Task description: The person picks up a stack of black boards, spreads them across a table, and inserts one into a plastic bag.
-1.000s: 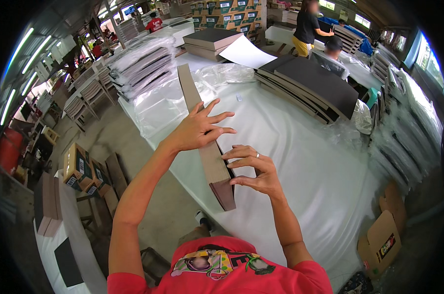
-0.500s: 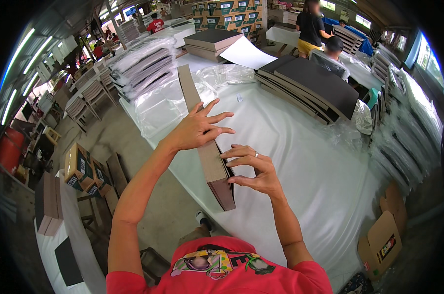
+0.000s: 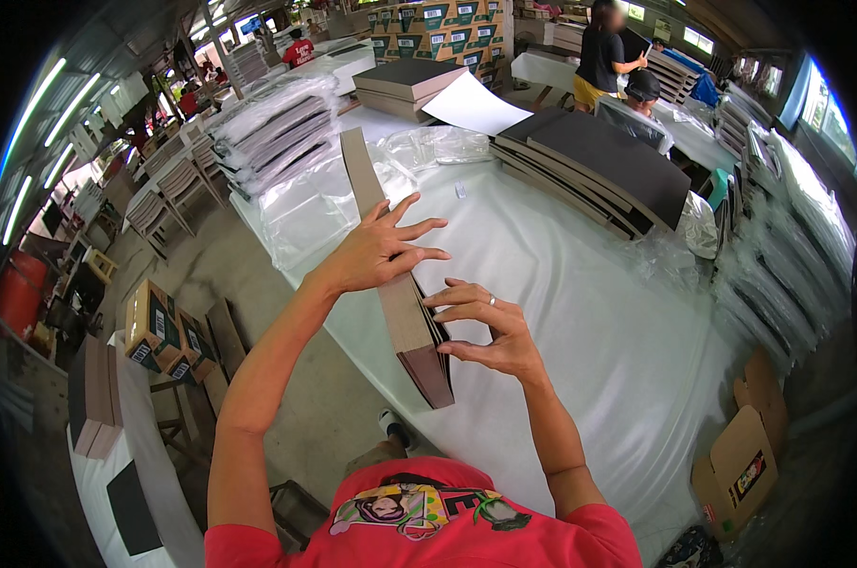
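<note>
A long stack of grey-brown boards [image 3: 407, 327] with dark faces stands on edge on the white-covered table [image 3: 580, 350], running away from me. My left hand [image 3: 376, 248] lies across the stack's upper edge, its fingers spread out to the right. On the right side of the stack, nearer to me, my right hand [image 3: 490, 331] touches the outer boards with its fingertips and thumb. Its fingers and thumb are apart, and a ring shows on one finger. Narrow dark gaps show between the boards by these fingertips.
Dark-topped boards [image 3: 599, 161] lie piled at the far right, with a smaller pile [image 3: 409, 80] and a white sheet [image 3: 476, 104] beyond. Plastic-wrapped stacks [image 3: 277, 123] stand far left; more [image 3: 788, 246] line the right. An opened carton [image 3: 736, 469] is at lower right. Two people are at the back.
My hands and the stack hold nearly the same place. At the back, the standing person has raised a dark panel, and the seated person's head has shifted slightly.
</note>
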`<move>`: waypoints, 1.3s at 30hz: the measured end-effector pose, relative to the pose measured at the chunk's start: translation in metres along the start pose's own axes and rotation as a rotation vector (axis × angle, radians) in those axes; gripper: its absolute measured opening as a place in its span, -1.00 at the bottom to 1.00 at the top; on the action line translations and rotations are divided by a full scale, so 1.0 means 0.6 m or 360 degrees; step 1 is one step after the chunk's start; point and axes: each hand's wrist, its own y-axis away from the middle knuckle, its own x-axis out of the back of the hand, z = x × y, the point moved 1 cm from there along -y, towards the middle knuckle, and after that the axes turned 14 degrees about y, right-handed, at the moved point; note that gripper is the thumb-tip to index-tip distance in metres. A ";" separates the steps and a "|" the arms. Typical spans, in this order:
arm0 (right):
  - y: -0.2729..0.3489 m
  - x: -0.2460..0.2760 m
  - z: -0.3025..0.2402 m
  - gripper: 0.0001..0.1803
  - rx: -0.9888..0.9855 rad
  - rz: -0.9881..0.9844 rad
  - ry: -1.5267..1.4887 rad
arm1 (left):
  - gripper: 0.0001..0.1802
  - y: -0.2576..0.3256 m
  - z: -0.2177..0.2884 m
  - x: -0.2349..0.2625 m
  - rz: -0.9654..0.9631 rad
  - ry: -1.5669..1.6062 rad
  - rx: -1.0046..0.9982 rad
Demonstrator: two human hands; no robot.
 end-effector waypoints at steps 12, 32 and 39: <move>-0.010 0.001 -0.006 -0.67 0.0141 -0.0034 0.0127 | -0.59 0.006 -0.002 0.002 0.0007 0.0019 -0.0032; -0.010 -0.008 -0.008 -0.69 0.0040 -0.0013 0.0132 | -0.61 0.011 -0.005 0.002 0.0036 0.0011 -0.0023; -0.009 -0.009 -0.007 -0.65 0.0061 -0.0025 0.0106 | -0.61 0.011 -0.003 0.002 0.0025 0.0003 -0.0009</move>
